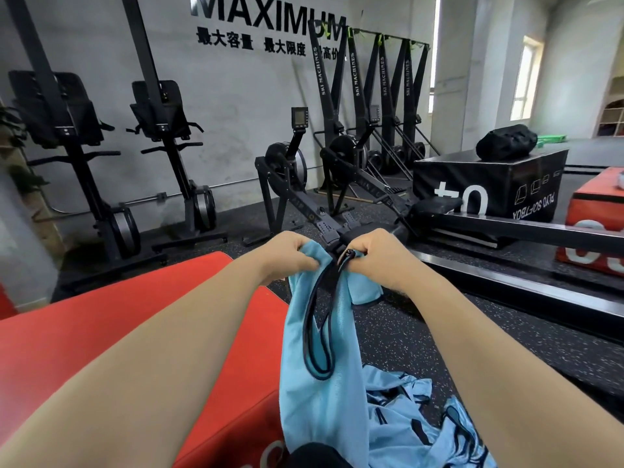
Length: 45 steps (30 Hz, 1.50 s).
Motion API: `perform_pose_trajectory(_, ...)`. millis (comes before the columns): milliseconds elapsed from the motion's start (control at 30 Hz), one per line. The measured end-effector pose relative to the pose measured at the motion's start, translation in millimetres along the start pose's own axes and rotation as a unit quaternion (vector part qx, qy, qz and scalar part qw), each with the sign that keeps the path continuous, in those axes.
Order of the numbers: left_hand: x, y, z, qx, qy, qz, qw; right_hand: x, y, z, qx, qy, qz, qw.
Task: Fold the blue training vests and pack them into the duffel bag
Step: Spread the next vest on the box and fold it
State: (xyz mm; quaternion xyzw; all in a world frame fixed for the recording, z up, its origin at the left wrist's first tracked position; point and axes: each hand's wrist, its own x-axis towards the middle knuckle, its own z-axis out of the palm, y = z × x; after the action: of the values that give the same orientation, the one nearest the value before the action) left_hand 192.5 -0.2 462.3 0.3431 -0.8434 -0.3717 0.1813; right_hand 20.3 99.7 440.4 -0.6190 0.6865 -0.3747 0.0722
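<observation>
Gym floor (405, 336), rowers (287, 170) along wall. Left hand (291, 254) and right hand (375, 256) each pinch shoulder of blue vest (320, 376), hanging limp between forearms. Spare vests (401, 410) heaped on floor. Fabric likely light, floppy, slippery; grip bound shoulder edges.

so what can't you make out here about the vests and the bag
All in the head view:
1. How many vests are in the floor pile: the right forearm and the bottom edge cut it off.
2. The held vest: its lower hem runs off the bottom edge.
3. Fingertips of the left hand and right hand: tucked into the fabric.
4. The black bag on the black box: too far to tell whether it is open or zipped.
</observation>
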Motion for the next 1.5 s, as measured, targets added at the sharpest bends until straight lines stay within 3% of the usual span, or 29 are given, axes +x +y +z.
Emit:
perform_pose_trajectory(200, 2.7, 0.8, -7.3, 0.039, 0.053, 0.056, 0.996, -4.0, 0.0, -11.3, 0.031, -0.044, 0.045, 0.998)
perform_pose_trajectory(333, 3.2, -2.0, -10.0, -0.046, 0.035, 0.019, 0.998, -4.5, -1.2, -21.9, 0.128, -0.062, 0.111, 0.984)
perform_pose_trajectory(500, 1.5, -6.8, -6.1, -0.066, -0.015, -0.025, 0.997, 3.3, -4.7, -46.2, -0.055, -0.211, 0.199, 0.955)
perform_pose_trajectory(667, 8.2, -1.9, 2.9, -0.06, 0.018, -0.044, 0.997, 7.1, 1.4, -65.8, -0.06, -0.253, 0.235, 0.937)
perform_pose_trajectory(1000, 39.3, 5.7, 21.5, -0.066, -0.017, -0.049, 0.996, 1.4, 33.5, -79.5, 0.022, -0.207, 0.199, 0.958)
perform_pose_trajectory(1133, 48.6, 10.6, 25.3, -0.049, -0.036, -0.026, 0.998, 6.8, 39.2, -85.9, -0.049, -0.179, 0.223, 0.957)
perform_pose_trajectory(1300, 67.1, 20.9, 28.4, 0.002, -0.015, -0.007, 1.0, 20.0, 53.0, -81.2, -0.068, -0.033, 0.249, 0.966)
perform_pose_trajectory(1500, 98.9, 24.5, 33.2, 0.229, 0.02, -0.015, 0.973, 24.4, 82.4, -78.7, -0.09, 0.142, 0.293, 0.941)
